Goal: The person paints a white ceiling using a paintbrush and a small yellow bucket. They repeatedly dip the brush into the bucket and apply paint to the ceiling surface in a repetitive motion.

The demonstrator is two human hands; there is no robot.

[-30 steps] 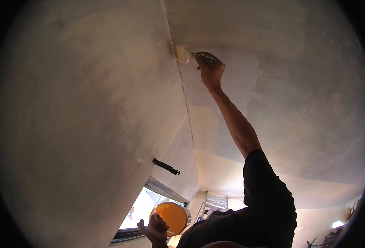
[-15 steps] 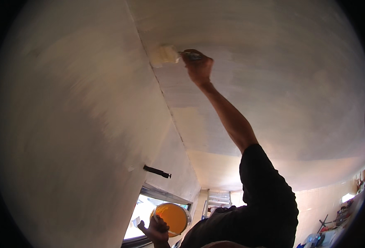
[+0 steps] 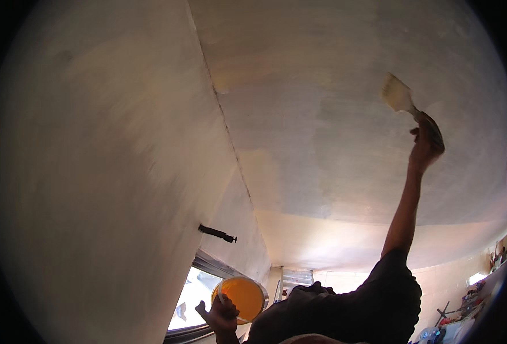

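My right hand (image 3: 426, 144) is raised overhead and shut on the handle of a wide paintbrush (image 3: 398, 95). Its pale bristles lie against the whitish ceiling (image 3: 322, 120), well to the right of the seam (image 3: 226, 126) where ceiling meets wall. My dark-sleeved arm reaches up from the lower right. Low in the view, my left hand (image 3: 222, 314) grips the rim of a round orange paint container (image 3: 245, 297), held near the window.
A pale wall (image 3: 92, 172) fills the left side. A short black bracket (image 3: 216, 233) sticks out of it above a bright window (image 3: 191, 301). A stepladder (image 3: 294, 280) stands by the far wall. Small clutter sits at the lower right (image 3: 483, 286).
My right hand has swept the brush away from the wall-ceiling seam, rightward across the ceiling. The view has shifted with it. My left hand still holds the orange container.
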